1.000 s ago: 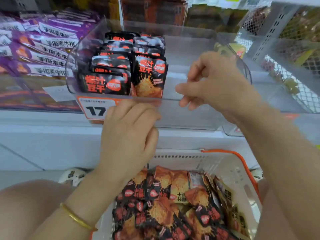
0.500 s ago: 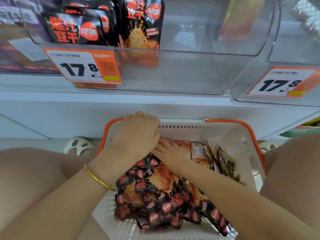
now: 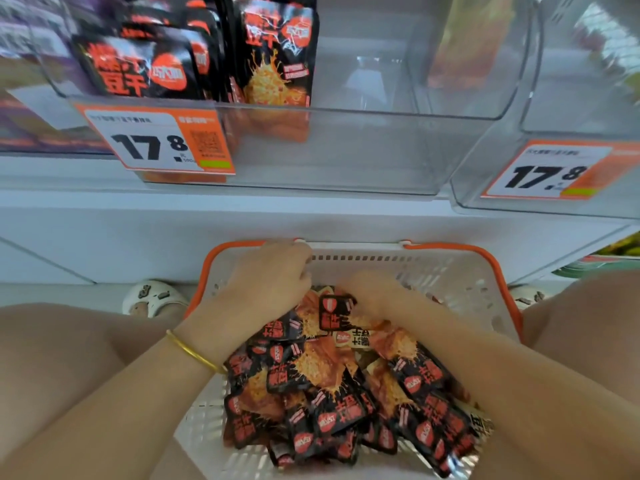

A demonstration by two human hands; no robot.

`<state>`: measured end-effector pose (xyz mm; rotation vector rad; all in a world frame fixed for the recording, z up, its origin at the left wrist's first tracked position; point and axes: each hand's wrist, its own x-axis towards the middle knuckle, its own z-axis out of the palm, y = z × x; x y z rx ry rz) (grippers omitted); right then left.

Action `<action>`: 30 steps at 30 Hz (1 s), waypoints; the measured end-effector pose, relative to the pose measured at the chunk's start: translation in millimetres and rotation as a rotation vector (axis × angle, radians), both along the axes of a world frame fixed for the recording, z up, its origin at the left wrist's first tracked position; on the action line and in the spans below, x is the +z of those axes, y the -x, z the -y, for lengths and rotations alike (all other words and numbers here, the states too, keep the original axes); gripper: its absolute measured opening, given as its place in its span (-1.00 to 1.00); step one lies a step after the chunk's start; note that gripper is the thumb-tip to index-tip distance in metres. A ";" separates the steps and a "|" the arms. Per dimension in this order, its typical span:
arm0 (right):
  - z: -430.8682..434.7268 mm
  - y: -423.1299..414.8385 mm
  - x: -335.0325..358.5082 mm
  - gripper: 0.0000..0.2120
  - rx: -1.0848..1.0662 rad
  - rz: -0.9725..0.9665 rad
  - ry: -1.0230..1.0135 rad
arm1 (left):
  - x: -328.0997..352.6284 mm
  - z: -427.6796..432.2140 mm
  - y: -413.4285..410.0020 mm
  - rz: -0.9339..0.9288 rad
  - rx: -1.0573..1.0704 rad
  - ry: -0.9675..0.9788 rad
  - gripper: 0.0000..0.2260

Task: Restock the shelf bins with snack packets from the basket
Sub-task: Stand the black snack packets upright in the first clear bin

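Observation:
A white basket with an orange rim point(image 3: 485, 258) sits between my knees, holding a heap of black-and-orange snack packets point(image 3: 329, 393). My left hand point(image 3: 270, 282) is at the far end of the heap, knuckles up, fingers curled down into the packets. Beside it, my blurred right hand point(image 3: 374, 292) digs into the same end, and one packet point(image 3: 332, 311) stands tilted against it. Both sets of fingertips are hidden. On the shelf above, a clear bin point(image 3: 346, 147) holds upright packets point(image 3: 277, 53) in its left part only.
A second clear bin point(image 3: 540, 133) with a 17.8 price tag stands to the right. Another 17.8 tag point(image 3: 156, 140) hangs on the first bin's front. The white shelf edge point(image 3: 311, 220) overhangs the basket. A white sandal point(image 3: 152, 299) shows at the left.
Both hands came down from the bin's front edge into the basket, and my view dropped with them. In the last half second they have pushed deeper into the far end of the heap.

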<state>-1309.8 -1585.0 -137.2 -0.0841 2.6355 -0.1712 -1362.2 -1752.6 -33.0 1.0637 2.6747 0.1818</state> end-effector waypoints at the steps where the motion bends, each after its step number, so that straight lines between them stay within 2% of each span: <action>1: -4.1 -0.4 17.1 -0.80 -0.072 0.002 0.112 | -0.1 -0.8 0.2 0.027 0.000 0.011 -0.75; 3: -10.9 -4.3 46.1 -0.76 -0.203 -0.034 0.330 | 0.9 -2.9 1.2 0.136 0.015 0.002 -0.72; 5: -10.8 -12.0 74.1 -0.73 -0.354 -0.081 0.574 | 5.6 -4.0 3.4 0.250 0.047 -0.090 -0.73; 8: -3.1 -26.5 117.9 -0.76 -0.564 -0.023 0.975 | 26.3 -1.9 7.5 0.270 0.060 -0.294 -0.85; 11: 4.0 -35.5 165.5 -0.78 -0.563 0.105 1.251 | 64.3 6.1 7.4 0.360 0.073 -0.610 -0.89; 13: 7.5 -33.3 205.8 -0.78 -0.523 0.037 1.311 | 95.2 11.8 8.9 0.366 0.074 -0.828 -0.83; 15: 9.2 -22.5 247.2 -0.79 -0.492 -0.138 1.282 | 121.5 16.9 16.5 0.170 0.107 -1.040 -0.85; 17: 9.0 -1.8 280.6 -0.83 -0.485 -0.391 1.189 | 139.0 22.9 32.6 -0.169 0.179 -1.147 -0.86; 19: 8.9 30.1 295.8 -0.83 -0.526 -0.622 1.098 | 143.9 28.7 55.1 -0.468 0.251 -1.004 -0.77; 21: 11.8 68.5 288.7 -0.76 -0.565 -0.742 0.957 | 135.1 32.2 74.8 -0.605 0.272 -0.735 -0.69; 23: 15.8 102.0 269.6 -0.72 -0.592 -0.699 0.739 | 122.6 32.2 83.7 -0.613 0.285 -0.596 -0.68; 26: 18.4 130.2 240.3 -0.77 -0.557 -0.478 0.338 | 109.4 30.7 85.3 -0.654 0.301 -0.557 -0.66; 30: 13.8 141.5 225.3 -0.68 -0.626 -0.341 0.418 | 107.5 29.9 87.3 -0.680 0.304 -0.546 -0.65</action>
